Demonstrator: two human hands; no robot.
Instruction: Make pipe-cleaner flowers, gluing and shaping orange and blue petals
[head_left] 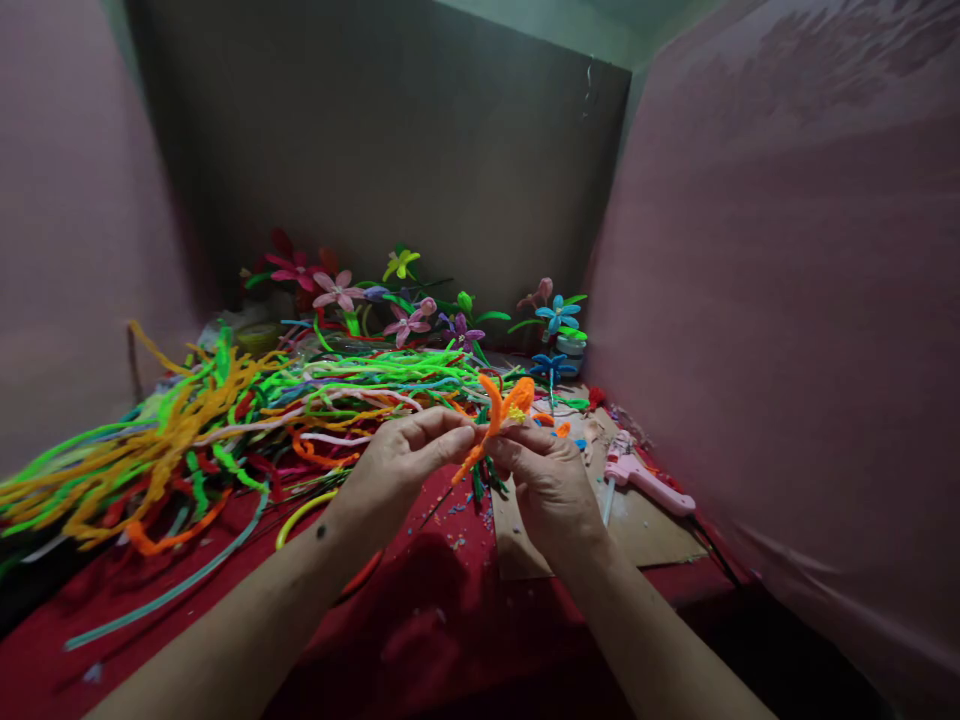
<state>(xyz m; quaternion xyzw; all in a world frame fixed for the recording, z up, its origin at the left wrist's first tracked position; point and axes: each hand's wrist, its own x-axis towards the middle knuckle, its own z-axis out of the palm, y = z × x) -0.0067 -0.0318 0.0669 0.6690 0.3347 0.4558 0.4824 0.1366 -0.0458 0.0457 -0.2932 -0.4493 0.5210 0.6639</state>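
Above the middle of the red-covered surface (420,620), both hands meet around an orange pipe-cleaner flower (501,410). The left hand (401,460) is closed, its thumb and fingertips pinching the flower's stem just below the petals. The right hand (551,480) is closed too, pinching the same spot from the other side, so the two hands touch at the fingertips. The flower stands clear of the surface, its looped orange petals rising above the fingers with a small yellow-green tuft at the centre, and the loose end of its stem slants down between the hands.

Along the left edge and across to the middle lies a broad tangle of loose pipe cleaners (225,420) in green, orange, yellow, pink and white. A single teal strand (172,590) trails from it toward the near left corner. At the far edge, against the dark back panel, stands a row of finished flowers (405,320) in pink, purple, yellow and blue. Near the right edge a piece of cardboard (645,530) lies flat, and a pink glue gun (645,480) rests on it, just beside the right hand. Small scraps dot the cloth beneath the hands.
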